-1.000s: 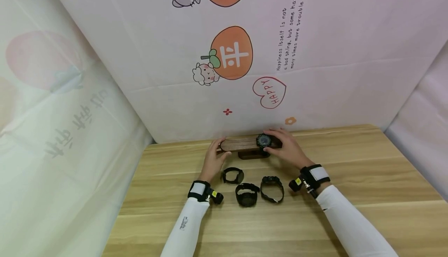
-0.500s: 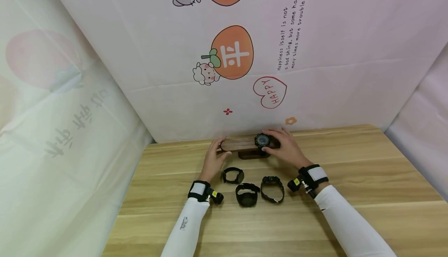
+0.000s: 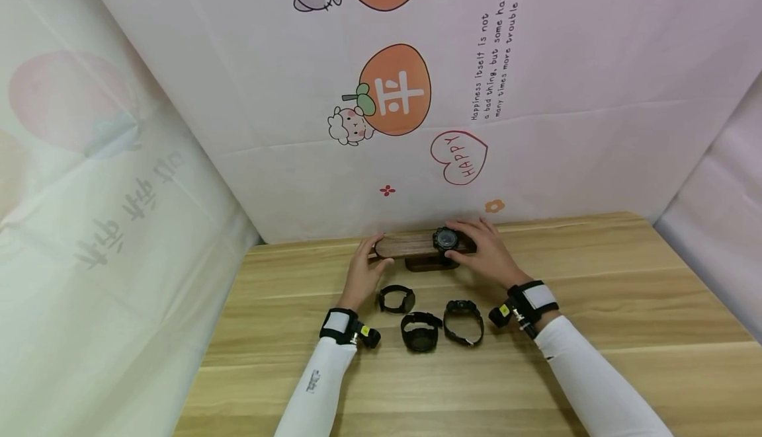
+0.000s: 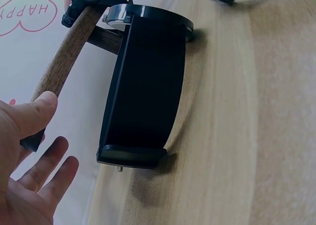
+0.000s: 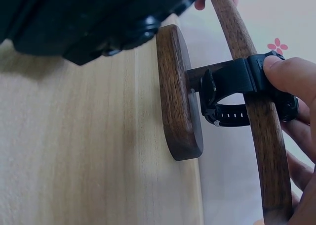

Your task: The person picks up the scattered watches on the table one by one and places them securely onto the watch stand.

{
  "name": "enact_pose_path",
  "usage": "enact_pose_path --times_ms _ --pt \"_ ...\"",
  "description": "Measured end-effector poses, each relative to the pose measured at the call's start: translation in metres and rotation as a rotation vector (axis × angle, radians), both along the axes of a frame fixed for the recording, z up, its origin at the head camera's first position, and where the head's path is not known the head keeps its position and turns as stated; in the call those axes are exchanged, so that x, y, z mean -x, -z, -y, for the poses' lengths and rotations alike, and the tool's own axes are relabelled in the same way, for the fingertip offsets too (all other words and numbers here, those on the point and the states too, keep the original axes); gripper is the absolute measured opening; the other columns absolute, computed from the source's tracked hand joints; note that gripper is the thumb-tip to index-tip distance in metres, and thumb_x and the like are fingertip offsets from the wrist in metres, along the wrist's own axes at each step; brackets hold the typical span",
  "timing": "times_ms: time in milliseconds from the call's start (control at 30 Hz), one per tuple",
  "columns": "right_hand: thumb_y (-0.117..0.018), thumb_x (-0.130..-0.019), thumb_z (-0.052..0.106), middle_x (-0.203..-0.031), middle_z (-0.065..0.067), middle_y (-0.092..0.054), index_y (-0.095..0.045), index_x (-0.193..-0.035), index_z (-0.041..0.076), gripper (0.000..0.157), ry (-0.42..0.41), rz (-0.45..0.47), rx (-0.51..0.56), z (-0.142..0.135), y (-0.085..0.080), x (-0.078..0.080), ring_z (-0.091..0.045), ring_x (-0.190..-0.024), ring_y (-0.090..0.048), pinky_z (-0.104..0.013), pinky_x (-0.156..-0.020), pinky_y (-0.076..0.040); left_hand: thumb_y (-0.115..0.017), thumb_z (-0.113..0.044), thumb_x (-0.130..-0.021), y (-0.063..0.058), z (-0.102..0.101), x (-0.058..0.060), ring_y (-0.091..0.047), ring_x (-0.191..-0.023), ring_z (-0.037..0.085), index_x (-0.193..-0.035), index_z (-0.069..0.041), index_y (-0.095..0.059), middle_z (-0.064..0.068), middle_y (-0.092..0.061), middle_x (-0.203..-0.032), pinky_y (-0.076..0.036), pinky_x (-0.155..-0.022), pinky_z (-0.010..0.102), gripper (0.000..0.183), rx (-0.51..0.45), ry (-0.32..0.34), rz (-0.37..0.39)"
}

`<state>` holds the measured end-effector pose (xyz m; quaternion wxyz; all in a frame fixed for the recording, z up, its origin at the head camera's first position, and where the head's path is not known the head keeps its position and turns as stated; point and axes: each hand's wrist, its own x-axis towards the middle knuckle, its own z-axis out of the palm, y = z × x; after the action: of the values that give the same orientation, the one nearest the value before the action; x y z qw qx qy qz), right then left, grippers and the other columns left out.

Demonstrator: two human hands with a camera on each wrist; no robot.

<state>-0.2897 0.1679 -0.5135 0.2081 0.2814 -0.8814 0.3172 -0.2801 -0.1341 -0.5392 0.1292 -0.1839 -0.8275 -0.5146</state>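
A dark wooden watch stand [image 3: 405,246] stands at the back of the table, its crossbar raised over a rounded base [image 5: 174,96]. My left hand [image 3: 358,277] holds the bar's left end, the thumb in front. A black watch [image 3: 446,238] is looped around the bar right of its middle, dial facing up and forward. My right hand [image 3: 491,256] grips this watch between thumb and fingers. In the right wrist view, its strap [image 5: 231,115] hangs as a loop below the bar, beside the stand's post.
Nearer on the wooden table [image 3: 452,397] lie three more black watches: one at left [image 3: 408,300], one in the middle [image 3: 421,339] and one at right [image 3: 461,306]. A white printed cloth [image 3: 286,186] hangs right behind the stand.
My right hand has slid the watch slightly left along the bar, mostly in the first half second. The left hand and the loose watches have stayed put.
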Motion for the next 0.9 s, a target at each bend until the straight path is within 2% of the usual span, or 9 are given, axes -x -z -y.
enact_pose_path --times_ms 100,300,367,433,533,600,667,900 --pt "-0.075 -0.082 0.041 -0.134 -0.015 -0.056 -0.055 -0.137 0.016 0.063 0.000 -0.008 -0.003 0.000 0.001 0.000 -0.039 -0.125 -0.044 -0.058 -0.115 -0.011 -0.071 -0.017 -0.087 0.000 0.001 0.000 -0.052 -0.114 0.023 -0.141 -0.022 -0.046 0.007 -0.047 -0.140 -0.051 -0.094 0.042 0.060 0.006 0.008 0.016" --pt "-0.073 -0.083 0.044 -0.134 -0.014 -0.055 -0.053 -0.138 0.019 0.064 -0.004 -0.007 -0.015 -0.001 0.004 0.002 -0.038 -0.126 -0.044 -0.057 -0.116 -0.009 -0.070 -0.018 -0.089 -0.002 0.002 -0.002 -0.051 -0.114 0.021 -0.143 -0.024 -0.044 0.002 -0.046 -0.140 -0.050 -0.095 0.043 0.060 0.019 0.006 0.050" --pt "-0.073 -0.083 0.044 -0.135 -0.016 -0.054 -0.052 -0.140 0.020 0.065 -0.004 -0.004 -0.022 -0.002 0.005 0.003 -0.039 -0.126 -0.042 -0.058 -0.116 -0.008 -0.070 -0.019 -0.089 -0.002 0.002 -0.002 -0.051 -0.113 0.019 -0.143 -0.024 -0.044 0.002 -0.046 -0.139 -0.050 -0.095 0.043 0.060 0.022 0.004 0.038" --pt "-0.072 -0.084 0.044 -0.136 -0.018 -0.052 -0.050 -0.142 0.021 0.066 -0.009 -0.001 -0.028 -0.004 0.007 0.003 -0.040 -0.127 -0.040 -0.060 -0.115 -0.006 -0.070 -0.015 -0.089 -0.009 -0.001 -0.008 -0.052 -0.112 0.025 -0.143 -0.018 -0.045 0.008 -0.047 -0.139 -0.050 -0.094 0.047 0.059 0.014 0.007 0.020" --pt "-0.071 -0.085 0.043 -0.139 -0.019 -0.049 -0.047 -0.144 0.023 0.066 -0.019 0.001 -0.032 -0.006 0.008 0.002 -0.041 -0.129 -0.037 -0.061 -0.114 -0.005 -0.070 -0.015 -0.089 -0.010 -0.001 -0.008 -0.052 -0.113 0.024 -0.143 -0.019 -0.045 0.008 -0.046 -0.140 -0.050 -0.094 0.048 0.059 0.017 0.007 0.023" --pt "-0.071 -0.086 0.042 -0.140 -0.019 -0.049 -0.047 -0.145 0.023 0.066 -0.026 0.005 -0.028 -0.006 0.006 0.000 -0.041 -0.131 -0.035 -0.061 -0.115 -0.003 -0.070 -0.015 -0.089 -0.010 0.000 -0.007 -0.051 -0.114 0.024 -0.143 -0.020 -0.045 0.006 -0.046 -0.141 -0.049 -0.095 0.047 0.060 0.022 0.003 0.046" --pt "-0.071 -0.087 0.040 -0.140 -0.018 -0.049 -0.046 -0.145 0.022 0.066 -0.032 0.008 -0.027 -0.005 0.004 -0.003 -0.041 -0.132 -0.035 -0.062 -0.114 -0.003 -0.070 -0.020 -0.089 -0.002 0.002 -0.002 -0.050 -0.116 0.017 -0.143 -0.027 -0.044 -0.001 -0.044 -0.141 -0.050 -0.096 0.041 0.060 0.038 -0.004 0.066" --pt "-0.070 -0.089 0.032 -0.142 -0.020 -0.047 -0.047 -0.144 0.014 0.062 -0.034 0.047 0.007 -0.004 -0.004 -0.009 -0.041 -0.133 -0.033 -0.060 -0.115 -0.002 -0.070 -0.019 -0.089 -0.003 0.002 -0.002 -0.051 -0.116 0.021 -0.143 -0.025 -0.044 0.002 -0.044 -0.142 -0.051 -0.094 0.042 0.060 0.049 0.003 0.049"
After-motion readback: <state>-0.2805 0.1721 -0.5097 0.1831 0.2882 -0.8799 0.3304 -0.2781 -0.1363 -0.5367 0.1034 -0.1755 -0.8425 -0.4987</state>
